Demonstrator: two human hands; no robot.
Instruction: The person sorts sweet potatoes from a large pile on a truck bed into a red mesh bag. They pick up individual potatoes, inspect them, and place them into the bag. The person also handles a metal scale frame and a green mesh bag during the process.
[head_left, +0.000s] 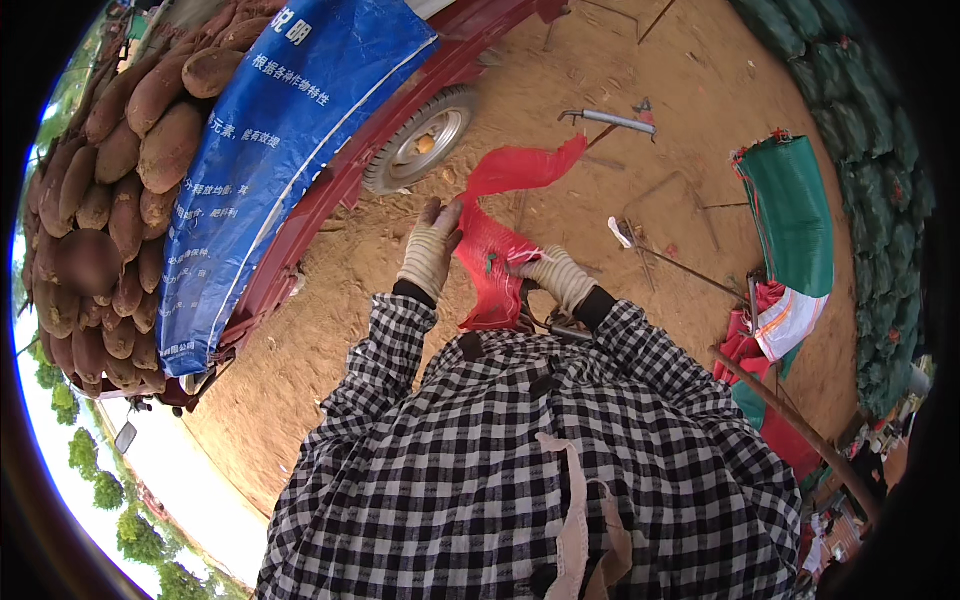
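Note:
Both my hands wear pale striped knit gloves with dark cuffs. My left hand (432, 251) is at the left edge of a red mesh sack (487, 244), its fingers upright against the material; whether they grip it cannot be told. My right hand (556, 276) pinches the sack's right side, where whitish strings show. The sack hangs twisted before my checked shirt, its upper end spread to the right over the dirt ground. A small green scrap shows on its mesh. Below my right hand, a dark metal frame is partly hidden by the hand and sleeve.
At left stands a red vehicle (330, 176) with a wheel (420, 140), a blue printed tarp (300, 112) and piled sweet potatoes (120, 150). A metal stand (686, 266) holds green sacks (791, 217) at right. Filled dark green sacks (874, 225) are stacked beyond. A rusty pole (802, 427) slants at lower right.

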